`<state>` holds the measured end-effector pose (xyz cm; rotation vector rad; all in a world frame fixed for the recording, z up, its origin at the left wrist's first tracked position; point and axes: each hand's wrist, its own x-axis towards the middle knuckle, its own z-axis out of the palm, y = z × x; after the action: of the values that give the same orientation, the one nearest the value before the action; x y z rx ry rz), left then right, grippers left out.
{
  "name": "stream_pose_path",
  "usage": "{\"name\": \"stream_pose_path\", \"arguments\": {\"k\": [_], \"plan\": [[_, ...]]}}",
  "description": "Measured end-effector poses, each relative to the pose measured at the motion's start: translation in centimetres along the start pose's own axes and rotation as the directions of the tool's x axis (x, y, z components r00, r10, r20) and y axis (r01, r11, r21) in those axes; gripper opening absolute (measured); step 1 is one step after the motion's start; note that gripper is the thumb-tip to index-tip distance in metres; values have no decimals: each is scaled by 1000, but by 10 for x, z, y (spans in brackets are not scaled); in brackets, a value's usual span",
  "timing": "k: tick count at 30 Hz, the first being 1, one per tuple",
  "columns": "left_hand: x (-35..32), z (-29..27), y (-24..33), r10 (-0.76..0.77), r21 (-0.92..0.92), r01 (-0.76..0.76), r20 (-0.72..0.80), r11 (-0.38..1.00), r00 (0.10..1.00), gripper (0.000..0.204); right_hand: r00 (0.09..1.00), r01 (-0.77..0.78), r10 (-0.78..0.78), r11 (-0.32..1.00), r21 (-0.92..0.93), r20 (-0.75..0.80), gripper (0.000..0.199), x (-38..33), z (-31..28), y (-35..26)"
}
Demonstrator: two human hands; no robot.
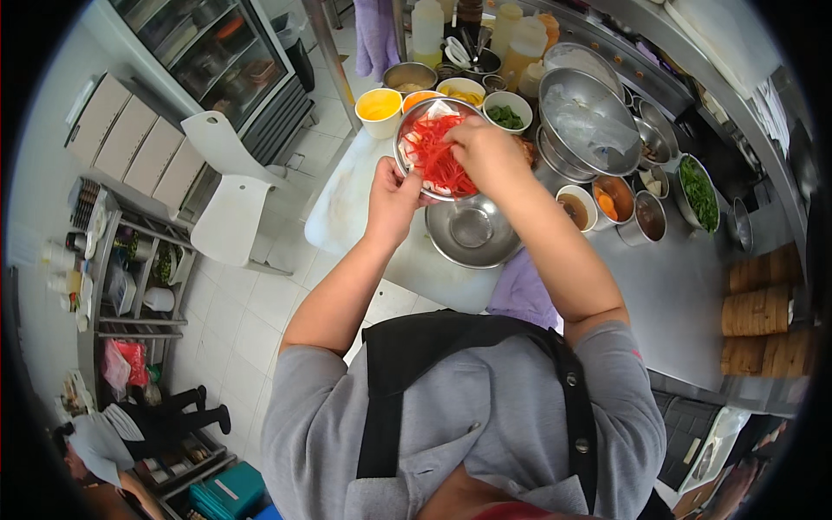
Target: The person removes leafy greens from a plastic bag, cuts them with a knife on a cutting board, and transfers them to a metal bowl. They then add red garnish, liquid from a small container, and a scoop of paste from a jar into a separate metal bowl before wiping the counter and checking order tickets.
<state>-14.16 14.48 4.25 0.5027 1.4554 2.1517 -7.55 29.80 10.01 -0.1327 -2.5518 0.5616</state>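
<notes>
My left hand (394, 198) grips the near left rim of a round metal bowl (401, 160), thumb over the edge. Inside it lie bright red shreds (433, 149) on top of pale white pieces. Over the bowl's right side, my right hand (490, 154) has its fingers bent together into the red shreds, pinching some of them. Just below sits a second metal bowl (472, 232), wide and shiny, on the white cutting board (342, 204). Behind the held bowl stand a cup of yellow liquid (379, 106) and a white bowl of chopped greens (508, 111).
Right of my hands are a large steel bowl with plastic film (589, 117), a cup of brown sauce (575, 208) and an oval dish of greens (698, 192). Squeeze bottles (526, 48) line the back. A purple cloth (524, 290) hangs near me. A white chair (230, 208) stands left; another person (130, 433) is lower left.
</notes>
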Motion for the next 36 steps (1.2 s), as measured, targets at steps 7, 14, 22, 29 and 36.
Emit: {"name": "stream_pose_path", "arguments": {"k": [7,14,22,29,36], "plan": [[14,-8,4,-29,-34,26,-90,999,996,13,983,104,-57,955,276,-174,15,14,-5,1],[61,-7,0,-70,-13,70,-37,997,997,17,968,-119,229,783,611,-105,17,24,-13,18],[223,-28,-18,-18,-121,-2,-160,993,987,13,890,-200,444,176,964,103,18,-6,-55,31],[266,-34,-27,-207,-97,189,-229,977,951,20,866,-249,452,19,968,214,17,-34,-50,37],[244,-44,-6,-234,125,273,-261,954,937,33,898,-304,425,411,859,114,17,-57,-37,22]]}}
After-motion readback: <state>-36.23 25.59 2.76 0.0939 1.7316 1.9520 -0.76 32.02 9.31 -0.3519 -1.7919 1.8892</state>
